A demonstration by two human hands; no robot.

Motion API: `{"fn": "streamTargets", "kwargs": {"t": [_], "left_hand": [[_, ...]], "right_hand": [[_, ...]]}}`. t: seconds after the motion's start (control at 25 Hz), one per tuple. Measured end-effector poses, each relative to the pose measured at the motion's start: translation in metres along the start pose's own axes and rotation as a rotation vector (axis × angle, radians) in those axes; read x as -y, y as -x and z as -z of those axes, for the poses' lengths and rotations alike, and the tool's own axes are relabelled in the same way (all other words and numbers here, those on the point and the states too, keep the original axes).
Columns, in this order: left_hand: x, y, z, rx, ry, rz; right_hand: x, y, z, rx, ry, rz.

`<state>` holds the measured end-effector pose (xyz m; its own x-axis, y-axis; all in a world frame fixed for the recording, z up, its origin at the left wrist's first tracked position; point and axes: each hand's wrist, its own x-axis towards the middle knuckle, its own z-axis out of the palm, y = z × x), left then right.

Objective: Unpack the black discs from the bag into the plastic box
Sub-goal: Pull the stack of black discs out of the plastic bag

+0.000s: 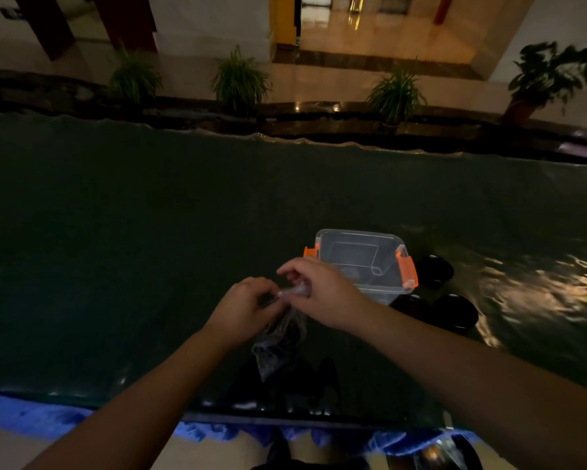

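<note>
Left hand (248, 308): fingers pinch the crinkly clear plastic bag (278, 340).
Right hand (319, 290): fingers pinch the bag's top.
Clear plastic box with orange clips (363, 262): open, on the dark worktop (149, 232).

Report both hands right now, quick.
Left hand: closed, gripping the top of the clear plastic bag.
Right hand: closed, fingers pinching the bunched neck of the same bag.

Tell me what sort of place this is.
Probably a dim lobby or hall of a public building: a long covered table faces a polished floor, with potted plants lined along a dark stone ledge. Not a kitchen or workshop.
</note>
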<state>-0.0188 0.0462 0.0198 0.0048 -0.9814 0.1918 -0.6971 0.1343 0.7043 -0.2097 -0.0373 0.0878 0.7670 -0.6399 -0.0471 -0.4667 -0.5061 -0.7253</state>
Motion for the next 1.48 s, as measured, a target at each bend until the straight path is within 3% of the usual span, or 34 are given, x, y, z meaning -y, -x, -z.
{"fn": "streamTargets", "kwargs": {"t": [0.12, 0.2, 0.6, 1.0, 1.16, 1.32, 1.48], "left_hand": [[-0.007, 0.002, 0.006, 0.040, 0.044, 0.090], [-0.014, 0.004, 0.009, 0.032, 0.036, 0.150], [-0.058, 0.023, 0.023, -0.187, -0.171, 0.250], [-0.079, 0.012, 0.059, 0.061, -0.330, -0.022], [-0.077, 0.004, 0.069, 0.118, -0.364, 0.086], [-0.080, -0.009, 0.063, 0.121, -0.458, 0.349], [-0.080, -0.011, 0.060, 0.087, -0.484, 0.410]], "right_hand": [[-0.007, 0.002, -0.007, -0.061, -0.048, -0.231], [-0.013, 0.001, -0.006, -0.032, -0.095, -0.286], [-0.004, 0.023, 0.016, -0.020, 0.059, 0.015], [0.008, 0.015, 0.027, -0.069, 0.046, 0.019], [0.016, 0.011, 0.021, -0.123, 0.060, -0.012], [0.027, 0.012, 0.017, -0.058, 0.224, 0.000], [0.039, 0.016, 0.011, -0.077, 0.337, -0.048]]}}
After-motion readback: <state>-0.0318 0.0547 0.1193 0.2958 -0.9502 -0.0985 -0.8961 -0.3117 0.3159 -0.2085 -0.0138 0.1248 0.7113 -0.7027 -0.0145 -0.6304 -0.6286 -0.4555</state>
